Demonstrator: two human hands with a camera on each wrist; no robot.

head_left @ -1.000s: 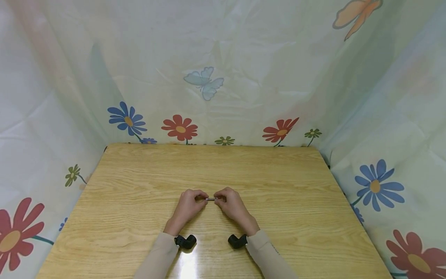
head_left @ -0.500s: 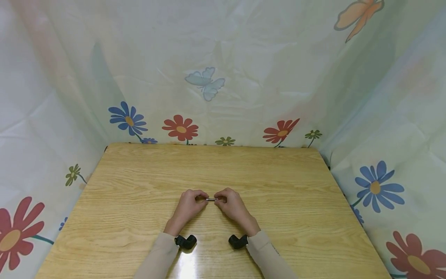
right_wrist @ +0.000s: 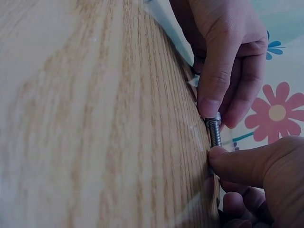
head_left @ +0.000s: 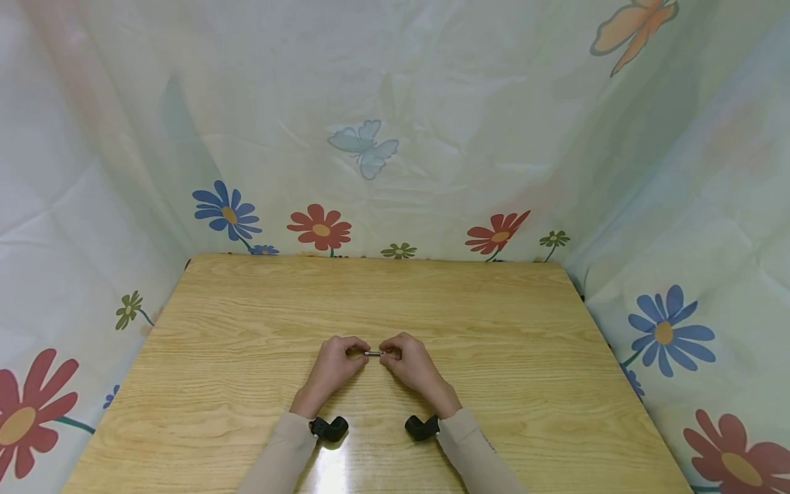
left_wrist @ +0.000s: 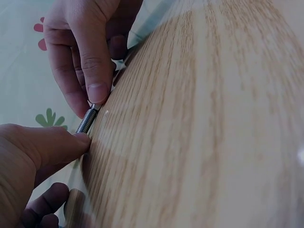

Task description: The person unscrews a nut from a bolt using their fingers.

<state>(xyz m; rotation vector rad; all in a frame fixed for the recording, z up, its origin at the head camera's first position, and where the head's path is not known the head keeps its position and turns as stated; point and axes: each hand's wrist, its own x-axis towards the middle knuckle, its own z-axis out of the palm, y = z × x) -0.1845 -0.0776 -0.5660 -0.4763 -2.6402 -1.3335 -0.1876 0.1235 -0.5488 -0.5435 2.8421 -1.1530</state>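
Observation:
A small silver threaded bolt (head_left: 373, 354) lies level between my two hands, low over the middle of the table. Its thread shows clearly in the left wrist view as a grey ridged bolt shank (left_wrist: 86, 122). My left hand (head_left: 334, 362) pinches one end between thumb and fingers; in the right wrist view a wider metal collar (right_wrist: 216, 117) shows by those fingertips. The opposite end is pinched by my right hand (head_left: 411, 363), where the left wrist view shows a small bright metal piece (left_wrist: 93, 106), its shape partly hidden. Both ends are largely covered by fingertips.
A light wood-grain table (head_left: 481, 309) spreads under both hands. Behind and at both sides hangs a pale curtain (head_left: 432, 123) printed with flowers and butterflies. Black wrist cameras (head_left: 333, 429) sit on the inner sides of both wrists.

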